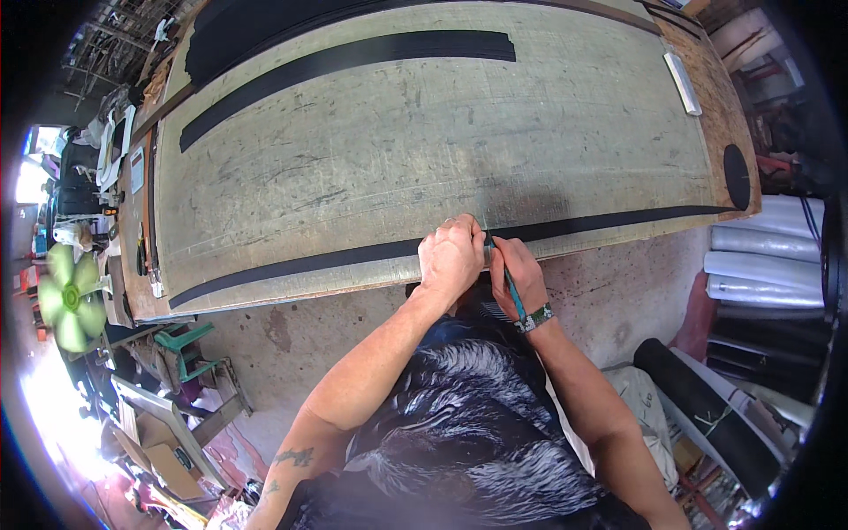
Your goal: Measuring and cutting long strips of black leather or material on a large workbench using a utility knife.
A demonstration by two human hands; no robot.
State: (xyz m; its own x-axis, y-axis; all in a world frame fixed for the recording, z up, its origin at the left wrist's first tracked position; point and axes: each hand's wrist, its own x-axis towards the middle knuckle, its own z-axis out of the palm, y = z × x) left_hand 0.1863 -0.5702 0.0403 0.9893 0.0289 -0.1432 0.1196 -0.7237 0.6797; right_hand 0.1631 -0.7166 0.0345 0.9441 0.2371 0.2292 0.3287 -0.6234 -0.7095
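Note:
Along the near edge of the table lies a long, narrow black strip [353,255], running almost the whole width. My left hand [449,254] is closed over it near the middle, its fingers curled and what they grip hidden under the knuckles. Close beside it, my right hand [519,276] grips a slim teal pen-like tool [511,294]. The tool slants up from the wrist, its upper end beside my left hand at the strip; whether it touches the strip I cannot tell.
Another black strip [353,58] lies farther back, before a large black sheet [256,31]. At the right are a white bar [682,84] and a black oval piece [737,177]. A green fan [71,298] stands left; wrapped rolls [764,256] and a black roll [707,415] are right.

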